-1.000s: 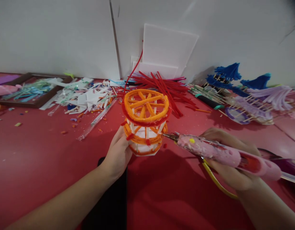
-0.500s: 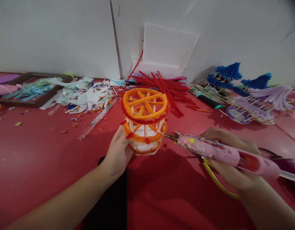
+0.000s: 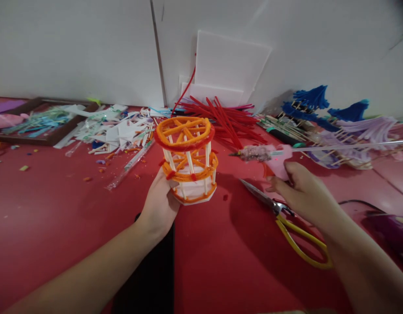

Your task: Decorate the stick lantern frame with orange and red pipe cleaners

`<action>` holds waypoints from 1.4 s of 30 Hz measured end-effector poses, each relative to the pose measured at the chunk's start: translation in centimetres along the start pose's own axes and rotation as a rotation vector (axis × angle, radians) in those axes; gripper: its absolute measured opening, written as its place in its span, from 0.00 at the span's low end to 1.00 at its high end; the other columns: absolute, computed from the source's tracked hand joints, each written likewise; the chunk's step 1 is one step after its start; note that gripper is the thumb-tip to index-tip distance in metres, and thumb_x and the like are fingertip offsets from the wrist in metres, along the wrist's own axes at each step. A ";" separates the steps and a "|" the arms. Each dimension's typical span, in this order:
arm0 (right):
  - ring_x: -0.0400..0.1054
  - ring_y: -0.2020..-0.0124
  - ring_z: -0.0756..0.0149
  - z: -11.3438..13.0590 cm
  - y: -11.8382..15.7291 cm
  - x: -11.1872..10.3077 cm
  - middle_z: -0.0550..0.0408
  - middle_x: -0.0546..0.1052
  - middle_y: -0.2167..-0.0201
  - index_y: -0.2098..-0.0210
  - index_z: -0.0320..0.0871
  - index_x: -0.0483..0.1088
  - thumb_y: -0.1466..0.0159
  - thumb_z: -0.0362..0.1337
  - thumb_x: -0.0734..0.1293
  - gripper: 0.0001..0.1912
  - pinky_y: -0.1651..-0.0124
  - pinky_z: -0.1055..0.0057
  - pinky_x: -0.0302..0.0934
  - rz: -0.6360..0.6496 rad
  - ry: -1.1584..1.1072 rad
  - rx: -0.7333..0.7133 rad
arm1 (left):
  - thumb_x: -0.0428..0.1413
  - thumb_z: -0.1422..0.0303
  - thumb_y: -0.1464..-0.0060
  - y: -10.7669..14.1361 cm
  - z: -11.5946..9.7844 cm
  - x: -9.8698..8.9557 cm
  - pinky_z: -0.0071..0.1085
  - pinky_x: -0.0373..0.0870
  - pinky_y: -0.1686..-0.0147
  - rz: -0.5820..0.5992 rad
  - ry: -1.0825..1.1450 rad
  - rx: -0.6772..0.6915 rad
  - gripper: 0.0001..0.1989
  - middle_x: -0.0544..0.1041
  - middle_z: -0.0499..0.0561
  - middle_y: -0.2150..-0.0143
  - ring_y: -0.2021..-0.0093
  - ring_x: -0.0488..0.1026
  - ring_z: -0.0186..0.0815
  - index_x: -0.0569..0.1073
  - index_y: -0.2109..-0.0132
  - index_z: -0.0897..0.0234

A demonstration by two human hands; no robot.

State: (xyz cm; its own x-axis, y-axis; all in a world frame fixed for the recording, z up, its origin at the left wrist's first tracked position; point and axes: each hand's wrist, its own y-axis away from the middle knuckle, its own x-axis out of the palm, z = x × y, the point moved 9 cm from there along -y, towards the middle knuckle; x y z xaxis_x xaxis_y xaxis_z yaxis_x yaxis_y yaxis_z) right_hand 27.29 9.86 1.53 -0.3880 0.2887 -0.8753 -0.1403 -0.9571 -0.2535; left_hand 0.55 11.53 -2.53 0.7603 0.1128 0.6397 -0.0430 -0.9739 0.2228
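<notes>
My left hand is closed on the lower left side of a small cage-like craft model. The model has orange pipe-cleaner rings, pale stick posts and a white base, with red bits on its middle ring; it is tilted slightly. In my right hand is a pink hot glue gun, gripped by its handle. Its nozzle points left, apart from the model, and a clear glue stick runs out of its back. Below the gun lie yellow-handled scissors on the red table.
Red pipe cleaners lie at the back, before white boards leaning on the wall. Scraps and a brown tray are on the left. Blue and lilac pieces on sticks stand back right. A black object lies near me.
My right hand has drawn the glue gun away from the model and rolled it upright, uncovering the scissors. The model has shifted a little left and turned in my left hand.
</notes>
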 end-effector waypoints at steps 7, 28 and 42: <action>0.66 0.62 0.52 -0.9 0.1 2.1 0.43 0.70 0.66 0.72 0.43 0.64 0.44 0.37 0.59 0.05 0.58 0.56 0.61 0.073 0.271 -0.090 | 0.62 0.75 0.66 0.1 0.1 0.5 0.42 0.73 0.49 0.025 -0.006 -0.007 0.22 0.81 0.51 0.56 0.46 0.73 0.49 0.74 0.57 0.63; 0.71 0.64 0.65 9.6 3.5 3.5 0.52 0.75 0.67 0.68 0.43 0.70 0.38 0.24 0.60 0.10 0.60 0.66 0.68 0.212 -0.241 -0.584 | 0.61 0.74 0.56 0.1 0.7 -0.1 0.41 0.73 0.51 0.043 -0.121 -0.009 0.12 0.81 0.51 0.63 0.54 0.77 0.46 0.75 0.60 0.63; 0.72 0.73 0.71 8.0 4.1 -0.9 0.57 0.76 0.70 0.63 0.45 0.70 0.39 0.31 0.66 0.05 0.71 0.74 0.70 -0.103 -0.758 -0.196 | 0.66 0.71 0.58 0.9 0.6 1.4 0.37 0.71 0.49 0.271 -0.214 0.103 0.22 0.76 0.52 0.48 0.46 0.72 0.45 0.75 0.52 0.56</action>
State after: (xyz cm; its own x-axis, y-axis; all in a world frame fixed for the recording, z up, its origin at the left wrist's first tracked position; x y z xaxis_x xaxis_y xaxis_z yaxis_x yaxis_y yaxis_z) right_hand 19.77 5.85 4.60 -0.9069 0.2467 -0.3415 -0.0739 -0.8912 -0.4476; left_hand 1.92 10.72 -1.86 0.8491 -0.1858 0.4945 -0.2046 -0.9787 -0.0164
